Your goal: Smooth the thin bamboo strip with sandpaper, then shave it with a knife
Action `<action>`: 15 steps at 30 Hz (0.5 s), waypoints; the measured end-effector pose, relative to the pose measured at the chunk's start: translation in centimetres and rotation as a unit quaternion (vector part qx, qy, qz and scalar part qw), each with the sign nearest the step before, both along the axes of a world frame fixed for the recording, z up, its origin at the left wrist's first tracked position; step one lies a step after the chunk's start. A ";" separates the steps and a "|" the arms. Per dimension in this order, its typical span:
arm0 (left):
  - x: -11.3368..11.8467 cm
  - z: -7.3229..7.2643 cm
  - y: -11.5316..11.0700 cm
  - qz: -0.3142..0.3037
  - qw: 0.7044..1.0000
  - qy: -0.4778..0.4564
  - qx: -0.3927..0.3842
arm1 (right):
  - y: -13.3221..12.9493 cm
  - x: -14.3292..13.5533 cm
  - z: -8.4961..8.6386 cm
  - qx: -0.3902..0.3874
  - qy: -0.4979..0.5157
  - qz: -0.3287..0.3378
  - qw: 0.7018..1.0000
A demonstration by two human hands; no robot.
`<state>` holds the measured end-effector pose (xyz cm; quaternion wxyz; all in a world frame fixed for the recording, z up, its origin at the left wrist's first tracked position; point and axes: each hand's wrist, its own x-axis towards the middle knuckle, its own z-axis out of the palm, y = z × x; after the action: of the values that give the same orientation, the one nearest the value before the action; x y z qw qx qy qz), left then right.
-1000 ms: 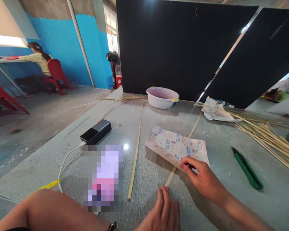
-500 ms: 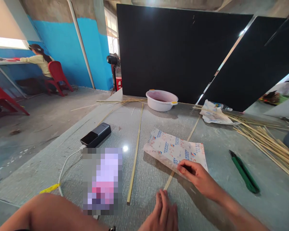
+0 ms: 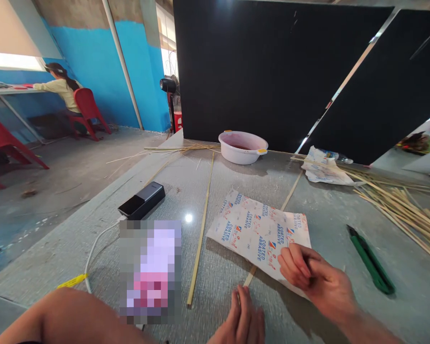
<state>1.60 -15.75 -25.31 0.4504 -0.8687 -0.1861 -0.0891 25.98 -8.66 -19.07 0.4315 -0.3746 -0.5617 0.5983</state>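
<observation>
A sheet of abrasive paper (image 3: 251, 229), printed "COATED ABRASIVE", lies across a thin bamboo strip (image 3: 291, 192) that passes beneath it. At the sheet's right front edge is my right hand (image 3: 313, 277), its fingers curled and closed; whether they pinch the paper cannot be made out. My left hand (image 3: 241, 315) rests low on the table with its fingers together, pressed on the near end of that strip. Another bamboo strip (image 3: 201, 229) lies lengthwise to the left, touched by neither hand.
A power bank (image 3: 141, 200) and a blurred phone (image 3: 155, 267) are at left. A green cutter (image 3: 370, 260) lies at right, near a pile of bamboo strips (image 3: 401, 210). Behind stand a white basin (image 3: 242, 155) and a black panel (image 3: 272, 71). A person sits far left.
My right hand has moved right and turned, its fingers curling more. The abrasive sheet lies flatter, with more of its print showing. My left hand has hardly moved.
</observation>
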 end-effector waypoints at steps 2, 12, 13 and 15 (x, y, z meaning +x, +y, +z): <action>-0.1 0.0 0.1 -0.002 1.000 0.006 -0.003 | 0.1 -0.6 0.0 0.013 0.056 -0.044 0.997; 0.6 -0.3 0.4 -0.025 0.992 -0.119 -0.037 | -0.7 0.7 -0.8 0.128 -0.012 -0.040 0.991; 0.6 -0.3 0.4 -0.024 0.992 -0.122 -0.036 | -0.6 0.8 -0.5 0.171 -0.074 -0.034 0.982; 0.6 -0.1 0.4 -0.023 0.992 -0.121 -0.031 | -0.5 0.9 0.3 0.268 -0.208 -0.018 0.941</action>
<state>2.18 -15.36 -25.44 0.3950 -0.8693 -0.2216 -0.1981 26.88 -9.14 -18.80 0.4006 -0.3713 -0.7712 0.3269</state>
